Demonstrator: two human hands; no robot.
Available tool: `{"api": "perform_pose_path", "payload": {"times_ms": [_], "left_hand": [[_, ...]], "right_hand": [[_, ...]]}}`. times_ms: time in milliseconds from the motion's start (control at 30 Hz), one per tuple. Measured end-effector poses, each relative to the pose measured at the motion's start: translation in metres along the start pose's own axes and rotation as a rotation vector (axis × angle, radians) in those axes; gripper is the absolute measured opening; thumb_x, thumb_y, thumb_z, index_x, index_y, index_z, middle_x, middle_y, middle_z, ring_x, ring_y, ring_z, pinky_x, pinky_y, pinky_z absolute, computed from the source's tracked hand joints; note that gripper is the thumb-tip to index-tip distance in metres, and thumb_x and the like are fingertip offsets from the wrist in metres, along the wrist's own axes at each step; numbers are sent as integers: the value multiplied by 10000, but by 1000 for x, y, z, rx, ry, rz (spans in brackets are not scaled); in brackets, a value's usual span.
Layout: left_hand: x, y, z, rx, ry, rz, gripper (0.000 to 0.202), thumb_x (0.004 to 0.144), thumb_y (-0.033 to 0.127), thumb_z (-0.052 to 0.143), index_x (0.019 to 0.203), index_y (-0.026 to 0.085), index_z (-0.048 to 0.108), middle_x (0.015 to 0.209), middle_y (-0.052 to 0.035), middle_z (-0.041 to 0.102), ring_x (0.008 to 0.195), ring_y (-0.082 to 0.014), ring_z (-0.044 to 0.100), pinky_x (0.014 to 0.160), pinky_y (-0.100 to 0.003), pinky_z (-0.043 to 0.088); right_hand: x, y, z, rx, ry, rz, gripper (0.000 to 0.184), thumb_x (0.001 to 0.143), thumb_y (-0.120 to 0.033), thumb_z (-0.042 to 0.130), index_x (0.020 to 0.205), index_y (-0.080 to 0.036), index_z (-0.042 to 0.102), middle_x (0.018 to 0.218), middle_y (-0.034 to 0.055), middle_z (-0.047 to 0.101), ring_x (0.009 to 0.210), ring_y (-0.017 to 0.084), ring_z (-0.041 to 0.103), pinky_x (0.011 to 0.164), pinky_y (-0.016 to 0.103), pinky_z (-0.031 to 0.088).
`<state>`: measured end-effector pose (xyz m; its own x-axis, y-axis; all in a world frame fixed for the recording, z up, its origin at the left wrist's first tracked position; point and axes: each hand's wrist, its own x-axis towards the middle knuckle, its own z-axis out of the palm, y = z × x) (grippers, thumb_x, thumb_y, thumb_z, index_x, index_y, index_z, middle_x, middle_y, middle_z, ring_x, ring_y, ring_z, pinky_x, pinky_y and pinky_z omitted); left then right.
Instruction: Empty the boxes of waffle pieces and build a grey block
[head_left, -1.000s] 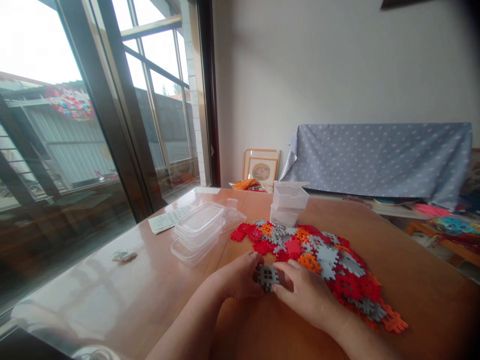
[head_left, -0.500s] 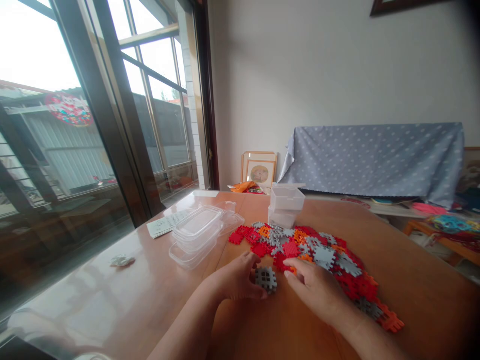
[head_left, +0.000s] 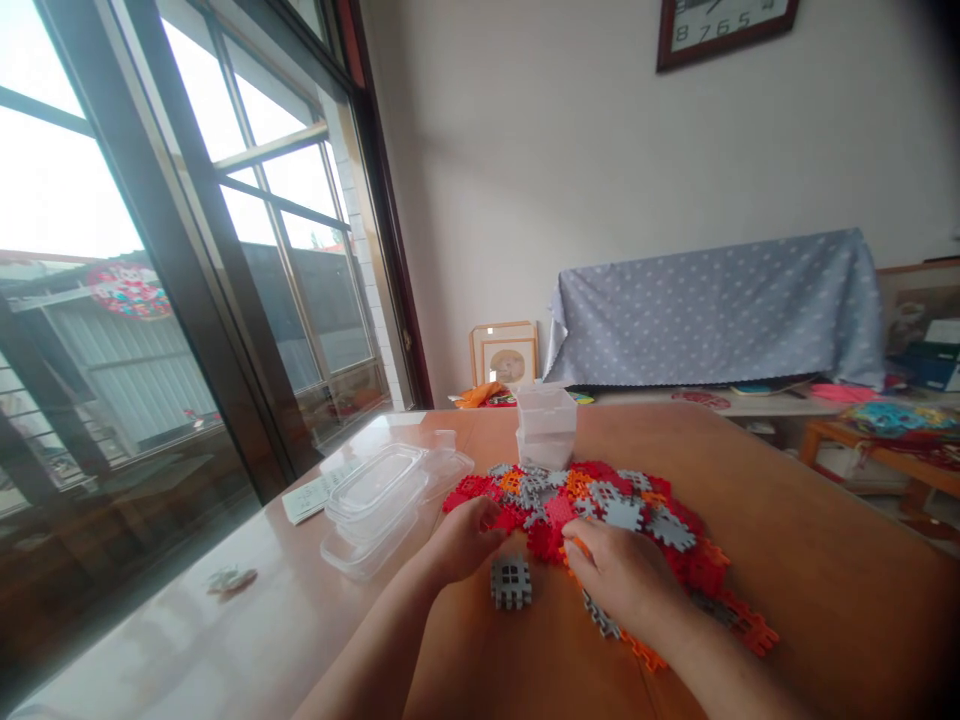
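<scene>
A grey block of joined interlocking tiles (head_left: 512, 582) lies alone on the wooden table (head_left: 810, 560), between my two hands and touched by neither. My left hand (head_left: 463, 540) rests at the near left edge of the pile of red, grey and orange tiles (head_left: 622, 510). Its fingers are curled against red tiles, and what they hold is hidden. My right hand (head_left: 624, 578) lies on the near side of the pile, fingertips pinched on an orange tile (head_left: 573, 547). More grey and orange tiles stick out from under its palm.
Stacked clear flat containers with lids (head_left: 371, 500) sit left of the pile, a paper note (head_left: 302, 503) beside them. Small clear boxes (head_left: 546, 425) are stacked behind the pile. A crumpled scrap (head_left: 229, 578) lies near the window (head_left: 150, 300). A cloth-covered sofa (head_left: 712, 310) is beyond.
Both hands have let go of the grey block, which now lies on the table. They moved forward to the pile's near edge. The camera tilted up and to the right.
</scene>
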<state>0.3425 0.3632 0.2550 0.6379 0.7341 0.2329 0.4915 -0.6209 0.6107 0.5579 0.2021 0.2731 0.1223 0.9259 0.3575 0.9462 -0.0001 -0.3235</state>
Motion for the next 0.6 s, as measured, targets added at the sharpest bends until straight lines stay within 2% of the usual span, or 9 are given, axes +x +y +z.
{"api": "perform_pose_path", "payload": {"times_ms": [100,200,367,467,600], "left_hand": [[20,6,2,74,-8,29,130,796,226,647,914,185,681,893,-34,711,817,-191,628,731,-295,491],[44,14,8,154,0,45,180,808,234,645,978,199,691,977,-48,729,888,-214,649,798,-318,502],[82,26,24,280,47,13,234,851,325,642,1044,198,673,1117,-99,720,1045,-279,642,930,-383,484],[95,27,30,338,59,-24,272,842,385,659,1040,198,666,1088,-113,722,1047,-316,642,913,-418,489],[101,22,35,375,53,-66,288,797,363,702,1043,219,660,1047,-90,734,1023,-314,657,864,-390,504]], "right_hand": [[0,0,-1,9,14,-8,232,971,-254,454,810,-248,620,756,0,701,708,167,636,621,302,254],[0,-1,0,23,27,-6,206,966,-260,480,821,-249,626,795,1,719,727,170,653,622,303,258],[0,-1,1,37,46,-16,187,973,-279,493,877,-266,653,847,-1,745,788,180,680,647,304,280],[0,1,0,39,56,-16,189,979,-289,492,877,-267,649,845,-5,750,793,179,684,653,304,286],[1,1,-1,44,63,-14,183,975,-289,501,850,-261,632,832,-12,743,777,174,684,646,303,284]]}}
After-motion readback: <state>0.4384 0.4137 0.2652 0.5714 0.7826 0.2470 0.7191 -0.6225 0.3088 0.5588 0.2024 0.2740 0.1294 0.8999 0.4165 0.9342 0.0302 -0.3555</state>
